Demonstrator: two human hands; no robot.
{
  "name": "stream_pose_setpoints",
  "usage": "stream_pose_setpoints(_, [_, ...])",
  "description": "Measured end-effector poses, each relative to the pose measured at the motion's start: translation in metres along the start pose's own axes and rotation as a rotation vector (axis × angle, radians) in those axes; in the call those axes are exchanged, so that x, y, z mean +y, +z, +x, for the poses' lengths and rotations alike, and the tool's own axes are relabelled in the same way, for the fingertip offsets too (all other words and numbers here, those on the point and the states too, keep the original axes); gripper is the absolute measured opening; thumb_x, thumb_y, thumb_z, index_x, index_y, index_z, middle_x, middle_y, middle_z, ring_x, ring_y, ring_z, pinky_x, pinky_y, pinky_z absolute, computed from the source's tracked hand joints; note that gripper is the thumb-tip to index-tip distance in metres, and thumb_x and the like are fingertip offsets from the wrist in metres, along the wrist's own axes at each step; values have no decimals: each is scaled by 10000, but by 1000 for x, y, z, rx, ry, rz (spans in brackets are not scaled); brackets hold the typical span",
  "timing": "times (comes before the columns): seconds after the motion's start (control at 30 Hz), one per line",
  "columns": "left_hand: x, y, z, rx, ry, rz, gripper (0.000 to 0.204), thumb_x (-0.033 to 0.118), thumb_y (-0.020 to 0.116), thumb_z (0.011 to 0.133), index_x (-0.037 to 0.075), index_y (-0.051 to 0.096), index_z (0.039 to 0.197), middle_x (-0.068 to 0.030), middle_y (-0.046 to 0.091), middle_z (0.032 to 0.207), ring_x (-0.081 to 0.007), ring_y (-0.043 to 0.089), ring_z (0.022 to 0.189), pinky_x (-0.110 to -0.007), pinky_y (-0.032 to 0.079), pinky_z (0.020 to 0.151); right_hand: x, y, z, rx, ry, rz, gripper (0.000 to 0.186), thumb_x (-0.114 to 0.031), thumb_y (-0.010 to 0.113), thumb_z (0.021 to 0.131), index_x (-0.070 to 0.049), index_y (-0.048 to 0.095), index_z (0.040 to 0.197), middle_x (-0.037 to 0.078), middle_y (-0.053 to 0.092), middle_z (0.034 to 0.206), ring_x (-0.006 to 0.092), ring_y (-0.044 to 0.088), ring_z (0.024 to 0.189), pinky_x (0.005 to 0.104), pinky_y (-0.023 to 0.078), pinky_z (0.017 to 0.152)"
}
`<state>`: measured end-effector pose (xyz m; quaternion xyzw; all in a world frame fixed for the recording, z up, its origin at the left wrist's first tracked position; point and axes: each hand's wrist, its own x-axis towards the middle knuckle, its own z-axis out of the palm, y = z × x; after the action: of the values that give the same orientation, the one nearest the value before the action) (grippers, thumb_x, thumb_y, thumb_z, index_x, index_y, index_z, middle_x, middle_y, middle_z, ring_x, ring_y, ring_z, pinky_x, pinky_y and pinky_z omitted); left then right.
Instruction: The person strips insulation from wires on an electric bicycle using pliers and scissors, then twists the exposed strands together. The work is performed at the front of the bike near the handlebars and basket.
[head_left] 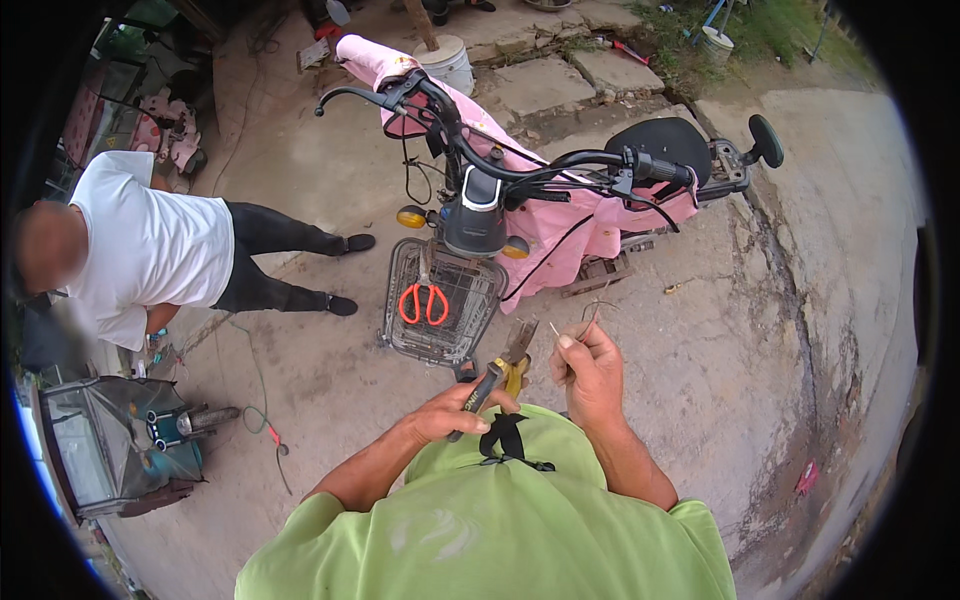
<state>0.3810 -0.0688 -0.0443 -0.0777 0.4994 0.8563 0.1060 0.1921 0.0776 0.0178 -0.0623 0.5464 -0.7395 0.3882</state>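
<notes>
My left hand is wrapped round the handles of a pair of pliers, with black and yellow grips and jaws pointing up and away from me. Just right of the pliers' jaws, my right hand pinches a thin piece of wire; one short pale end sticks out on the left and a thin loop rises above the fingers. Beyond both hands stands an electric scooter with a pink cover. Scissors with orange-red handles lie in its wire front basket.
At the left stands a person in a white shirt and dark trousers. A covered three-wheeler is at the lower left, near a cable on the concrete. White buckets stand at the back. A crack runs along the ground on the right.
</notes>
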Motion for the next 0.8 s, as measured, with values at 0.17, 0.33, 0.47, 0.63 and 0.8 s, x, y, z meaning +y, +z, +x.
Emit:
stream_pose_setpoints(0.17, [55, -36, -36, 68, 203, 255, 443, 182, 658, 765, 32, 668, 1182, -153, 479, 1399, -293, 446, 1321, -420, 295, 1135, 2, 95, 18, -84, 52, 110, 126, -165, 621, 941, -46, 591, 916, -1, 559, 687, 83, 502, 575, 250, 398, 525])
stream_pose_setpoints(0.33, [71, -81, -80, 324, 47, 290, 282, 33, 589, 785, 26, 667, 1056, -132, 560, 1306, -263, 510, 1262, -381, 394, 1057, 20, 167, 29, -72, 73, 84, 138, -171, 618, 949, -48, 576, 904, 17, 575, 685, 95, 520, 570, 257, 411, 526])
stream_pose_setpoints(0.47, [72, -101, -101, 385, 251, 106, 347, -97, 499, 793, 30, 670, 1067, -108, 571, 1317, -216, 513, 1267, -376, 397, 1063, 33, 202, 35, -84, 66, 45, 133, -165, 621, 952, -53, 570, 901, 16, 579, 673, 97, 527, 565, 261, 414, 526])
stream_pose_setpoints(0.63, [96, -117, -121, 393, 249, 185, 565, -61, 522, 737, 8, 600, 1292, -154, 462, 1469, -272, 397, 1416, -413, 302, 1162, 41, 229, 49, -90, 71, -38, 110, -130, 636, 942, -52, 573, 897, 3, 573, 663, 79, 514, 554, 249, 405, 519])
stream_pose_setpoints(0.8, [104, -132, -143, 483, 195, 377, 587, -35, 550, 709, 19, 611, 1290, -191, 389, 1518, -317, 315, 1465, -439, 269, 1182, 45, 261, 61, -140, 108, -82, 85, -80, 641, 923, -49, 578, 875, -18, 563, 674, 49, 488, 556, 221, 381, 509])
